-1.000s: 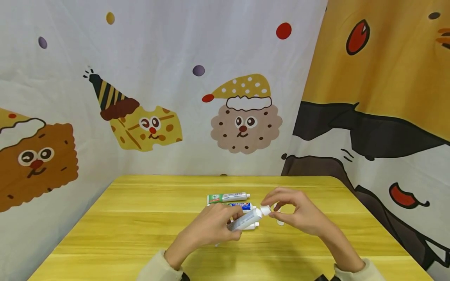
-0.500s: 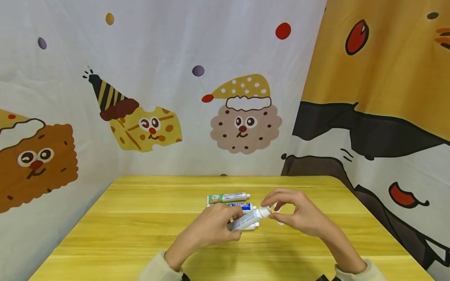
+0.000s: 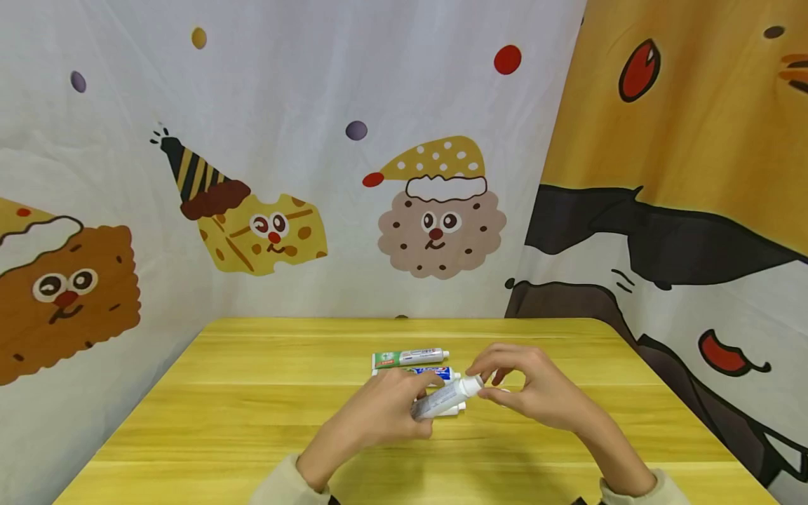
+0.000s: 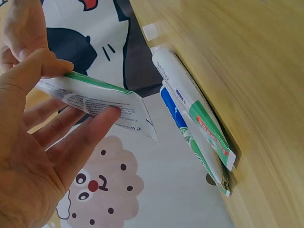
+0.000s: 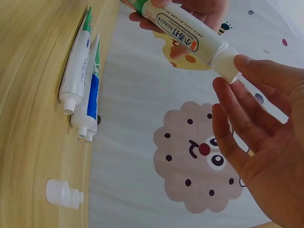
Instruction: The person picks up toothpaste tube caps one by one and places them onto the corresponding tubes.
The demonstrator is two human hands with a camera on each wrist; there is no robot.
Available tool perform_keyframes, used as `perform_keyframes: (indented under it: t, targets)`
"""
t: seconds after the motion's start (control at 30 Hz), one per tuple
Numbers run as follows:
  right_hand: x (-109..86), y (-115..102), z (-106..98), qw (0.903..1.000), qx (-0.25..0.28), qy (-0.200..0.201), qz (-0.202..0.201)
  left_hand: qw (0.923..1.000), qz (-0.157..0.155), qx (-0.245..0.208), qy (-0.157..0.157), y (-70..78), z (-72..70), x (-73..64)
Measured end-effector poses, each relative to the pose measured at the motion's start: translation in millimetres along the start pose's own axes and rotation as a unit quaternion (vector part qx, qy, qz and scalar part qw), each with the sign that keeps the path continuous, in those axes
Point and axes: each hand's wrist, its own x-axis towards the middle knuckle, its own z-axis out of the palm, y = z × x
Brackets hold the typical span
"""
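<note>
A white toothpaste tube [image 3: 442, 400] with green and grey print is held aslant over the table, its white cap [image 5: 225, 65] at the upper right end. My left hand [image 3: 385, 405] grips the tube's body between thumb and fingers, as the left wrist view [image 4: 102, 97] also shows. At the other end, my right hand [image 3: 536, 386] pinches the cap between thumb and fingertips. The cap sits on the tube's neck. Beyond the hands lie a green-and-white toothpaste tube [image 3: 410, 358] and a blue-and-white toothpaste tube [image 3: 435, 374]; another white tube [image 3: 454, 409] is mostly hidden behind the held one.
Several loose white caps [image 5: 57, 192] stand on the wooden table [image 3: 208, 414], mostly hidden by my right hand in the head view. A cartoon-printed curtain [image 3: 353, 63] hangs along the table's far edge and sides.
The right fingers have shifted slightly round the cap and a little to the left. The held tube has dipped slightly. The left hand keeps its grip.
</note>
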Motion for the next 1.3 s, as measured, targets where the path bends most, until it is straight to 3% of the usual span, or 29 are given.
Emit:
perform_keyframes:
  t: [0.5,0.9,1.0,1.13,1.3]
  targets:
    - [2.0,-10.1,7.9,0.9973,-0.061,-0.008,0.041,0.9998,0.011,0.01,0.011,1.7,2.2,-3.5]
    - [2.1,-12.9,16.3,0.9851,-0.146,0.037,0.083,0.9992,0.022,0.022,0.025,0.8,3.0,-2.6]
    - [2.1,-13.6,16.1,0.9886,-0.13,0.042,0.063,0.9988,0.024,0.029,0.031,0.7,2.7,-2.5]
    - [1.8,-13.9,13.9,0.9957,-0.087,0.03,0.001,0.9986,0.025,0.032,0.033,0.5,1.8,-2.2]
    - [1.6,-13.5,12.6,0.9971,-0.063,0.011,-0.04,0.9988,0.023,0.028,0.033,0.6,1.0,-2.3]
